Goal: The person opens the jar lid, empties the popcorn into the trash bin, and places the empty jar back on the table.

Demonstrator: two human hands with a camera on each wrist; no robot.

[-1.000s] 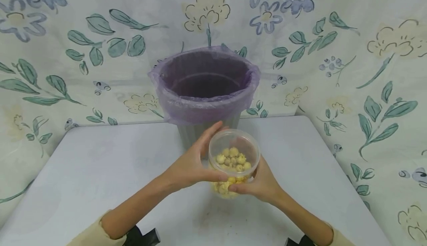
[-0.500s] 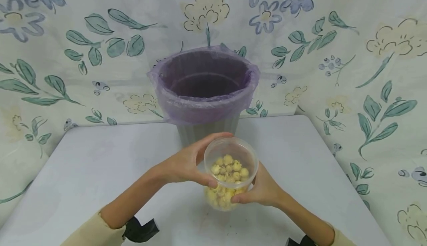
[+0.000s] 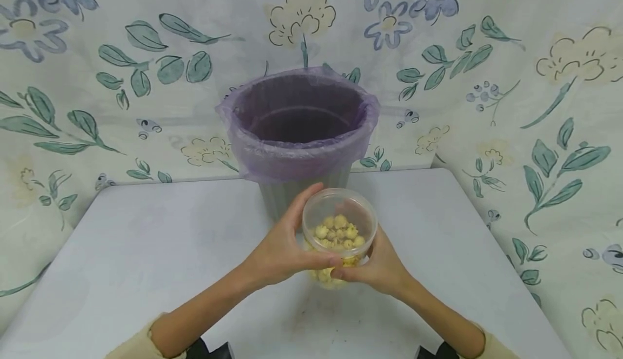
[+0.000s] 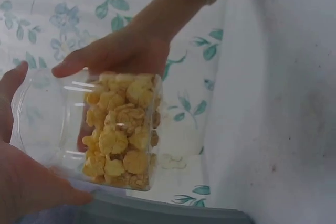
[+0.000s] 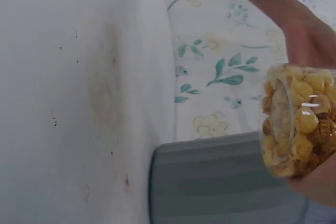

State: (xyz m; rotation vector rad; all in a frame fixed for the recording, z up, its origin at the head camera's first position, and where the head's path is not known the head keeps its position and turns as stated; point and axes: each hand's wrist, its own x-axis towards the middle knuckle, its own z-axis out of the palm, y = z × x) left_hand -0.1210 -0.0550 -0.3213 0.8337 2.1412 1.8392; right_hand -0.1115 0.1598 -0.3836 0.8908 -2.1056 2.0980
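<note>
A clear round plastic jar (image 3: 362, 207), partly filled with yellow popcorn (image 3: 340, 233), is held up over the table in front of the bin. My left hand (image 3: 279, 248) grips its upper part near the rim from the left, thumb across the front. From the right, my right hand (image 3: 384, 270) holds the lower part, its thumb just under the left thumb. In the left wrist view the popcorn (image 4: 121, 135) fills the bottom portion, with bare clear wall above it. The right wrist view shows the jar's base (image 5: 281, 121) well off the table.
A grey bin (image 3: 277, 197) with a purple bag (image 3: 302, 161) folded over its rim stands behind the jar. Small dark crumbs and a brownish smear (image 5: 107, 98) mark the white table (image 3: 160, 240). Floral cloth (image 3: 146, 94) hangs behind and at the sides.
The jar dips toward me half a second ago, then comes back up near the bin. My left hand shifts along the rim with it, its thumb now further right. My right hand keeps its hold.
</note>
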